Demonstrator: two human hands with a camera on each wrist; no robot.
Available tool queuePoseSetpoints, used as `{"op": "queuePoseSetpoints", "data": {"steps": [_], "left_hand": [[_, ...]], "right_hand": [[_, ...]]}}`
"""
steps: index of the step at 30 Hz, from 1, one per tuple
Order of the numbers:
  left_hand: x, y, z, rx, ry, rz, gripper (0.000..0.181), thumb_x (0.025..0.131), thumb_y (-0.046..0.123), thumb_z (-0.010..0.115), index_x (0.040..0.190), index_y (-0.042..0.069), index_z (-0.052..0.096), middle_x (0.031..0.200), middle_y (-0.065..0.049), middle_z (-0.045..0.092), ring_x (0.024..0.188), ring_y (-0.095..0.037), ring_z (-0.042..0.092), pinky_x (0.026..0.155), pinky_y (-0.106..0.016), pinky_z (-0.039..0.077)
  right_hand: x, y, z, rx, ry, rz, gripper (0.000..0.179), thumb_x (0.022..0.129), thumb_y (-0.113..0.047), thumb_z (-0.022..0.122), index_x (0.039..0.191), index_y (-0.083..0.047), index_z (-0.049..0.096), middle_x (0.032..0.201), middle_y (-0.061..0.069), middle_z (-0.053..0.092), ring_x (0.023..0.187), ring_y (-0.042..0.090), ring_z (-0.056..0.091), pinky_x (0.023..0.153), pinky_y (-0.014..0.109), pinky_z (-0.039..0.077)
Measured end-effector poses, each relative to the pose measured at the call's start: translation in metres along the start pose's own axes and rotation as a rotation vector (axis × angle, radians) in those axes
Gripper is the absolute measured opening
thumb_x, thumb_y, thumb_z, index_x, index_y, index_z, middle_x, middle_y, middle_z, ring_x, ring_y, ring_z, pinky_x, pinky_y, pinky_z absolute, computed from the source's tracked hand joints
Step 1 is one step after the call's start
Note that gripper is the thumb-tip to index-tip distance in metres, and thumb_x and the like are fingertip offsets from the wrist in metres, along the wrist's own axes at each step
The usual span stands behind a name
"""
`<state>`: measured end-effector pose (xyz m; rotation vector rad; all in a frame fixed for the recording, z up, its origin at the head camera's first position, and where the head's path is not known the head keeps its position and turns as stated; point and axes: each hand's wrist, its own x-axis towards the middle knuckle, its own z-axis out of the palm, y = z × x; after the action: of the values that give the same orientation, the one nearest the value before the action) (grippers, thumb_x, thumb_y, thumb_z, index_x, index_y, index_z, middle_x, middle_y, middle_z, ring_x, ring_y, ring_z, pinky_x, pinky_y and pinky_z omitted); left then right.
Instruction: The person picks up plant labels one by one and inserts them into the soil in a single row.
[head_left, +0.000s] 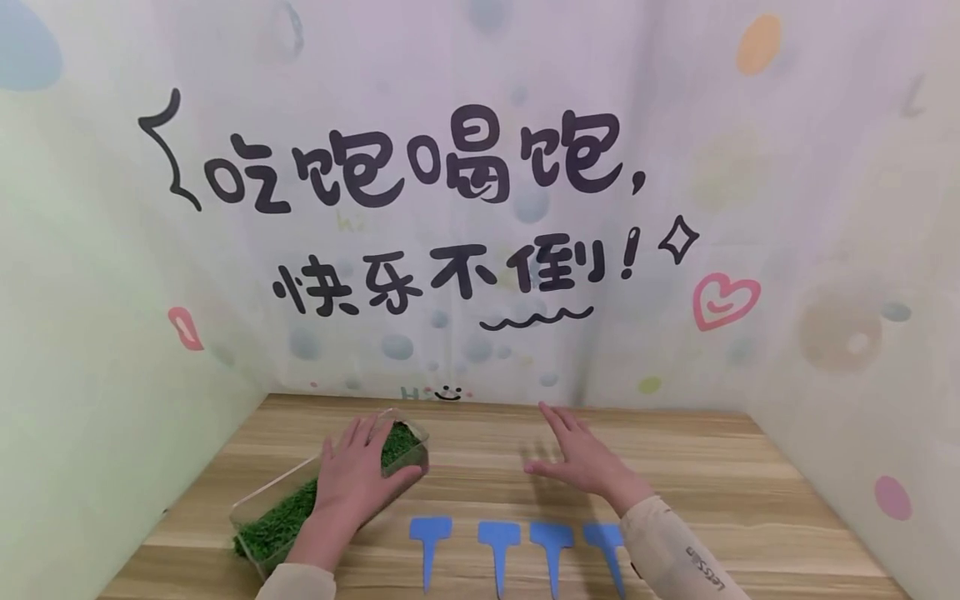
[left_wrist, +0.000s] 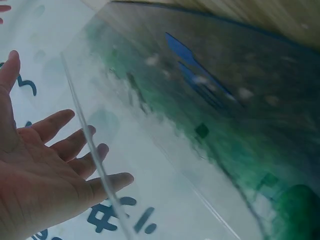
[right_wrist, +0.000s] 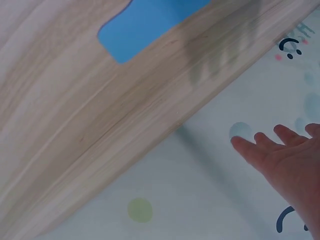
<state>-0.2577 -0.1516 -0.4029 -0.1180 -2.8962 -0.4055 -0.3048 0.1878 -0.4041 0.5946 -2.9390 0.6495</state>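
Note:
A clear plastic box [head_left: 281,492] with green artificial grass [head_left: 277,521] in it sits at a slant on the left of the table. Above its middle is my left hand [head_left: 352,475], fingers spread; whether it touches the box I cannot tell. The left wrist view has this hand [left_wrist: 55,170] beside the box's transparent wall [left_wrist: 165,150], fingers extended. My right hand [head_left: 577,458] hovers over the table's right half, fingers straight and holding nothing. Nearest to it are several blue T-shaped plant labels [head_left: 551,535], lying in a row; one is partly covered by the right sleeve.
The wood-grain table [head_left: 720,475] ends at a white printed backdrop [head_left: 450,350] with black characters. Pale side walls [head_left: 90,358] stand left and right. In the right wrist view, part of one blue label [right_wrist: 150,30] lies near the top.

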Motion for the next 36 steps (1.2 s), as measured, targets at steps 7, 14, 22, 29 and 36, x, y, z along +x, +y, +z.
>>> {"op": "queuePoseSetpoints", "data": {"steps": [7, 14, 22, 29, 36], "left_hand": [[-0.007, -0.013, -0.003, -0.013, 0.007, -0.038, 0.082, 0.087, 0.061, 0.065, 0.15, 0.014, 0.044, 0.159, -0.023, 0.034, 0.146, -0.049, 0.027, 0.113, -0.075, 0.016], [-0.013, -0.031, -0.005, 0.018, -0.016, -0.105, 0.088, 0.086, 0.067, 0.061, 0.15, 0.008, 0.044, 0.159, -0.025, 0.032, 0.147, -0.05, 0.025, 0.112, -0.076, 0.016], [-0.022, -0.048, -0.007, 0.036, 0.005, -0.174, 0.067, 0.103, 0.048, 0.046, 0.151, 0.003, 0.04, 0.159, -0.027, 0.029, 0.147, -0.05, 0.021, 0.11, -0.077, 0.019], [-0.03, -0.058, -0.009, 0.02, 0.003, -0.229, 0.061, 0.105, 0.04, 0.043, 0.152, 0.001, 0.037, 0.159, -0.03, 0.025, 0.147, -0.052, 0.019, 0.113, -0.076, 0.014], [-0.041, -0.067, -0.013, 0.017, 0.018, -0.28, 0.059, 0.106, 0.034, 0.041, 0.149, -0.005, 0.036, 0.155, -0.034, 0.026, 0.143, -0.055, 0.022, 0.111, -0.076, 0.019]], "right_hand": [[0.004, 0.003, 0.009, 0.063, -0.011, -0.007, 0.103, 0.08, -0.051, 0.079, 0.159, -0.013, 0.024, 0.158, 0.022, 0.035, 0.145, 0.046, 0.034, 0.112, 0.063, 0.035], [0.006, 0.003, 0.01, 0.077, -0.008, -0.026, 0.105, 0.079, -0.05, 0.08, 0.159, -0.011, 0.024, 0.158, 0.023, 0.035, 0.144, 0.045, 0.035, 0.113, 0.062, 0.035], [0.007, 0.001, 0.01, 0.085, -0.02, -0.018, 0.103, 0.081, -0.046, 0.08, 0.159, -0.012, 0.023, 0.157, 0.025, 0.036, 0.144, 0.047, 0.036, 0.112, 0.062, 0.036], [0.007, 0.002, 0.011, 0.09, -0.025, -0.015, 0.104, 0.081, -0.049, 0.079, 0.16, -0.014, 0.022, 0.158, 0.023, 0.035, 0.144, 0.046, 0.036, 0.113, 0.062, 0.035], [0.007, 0.001, 0.012, 0.093, -0.034, -0.004, 0.105, 0.08, -0.052, 0.079, 0.16, -0.015, 0.022, 0.158, 0.022, 0.035, 0.144, 0.046, 0.036, 0.113, 0.061, 0.036]]}}
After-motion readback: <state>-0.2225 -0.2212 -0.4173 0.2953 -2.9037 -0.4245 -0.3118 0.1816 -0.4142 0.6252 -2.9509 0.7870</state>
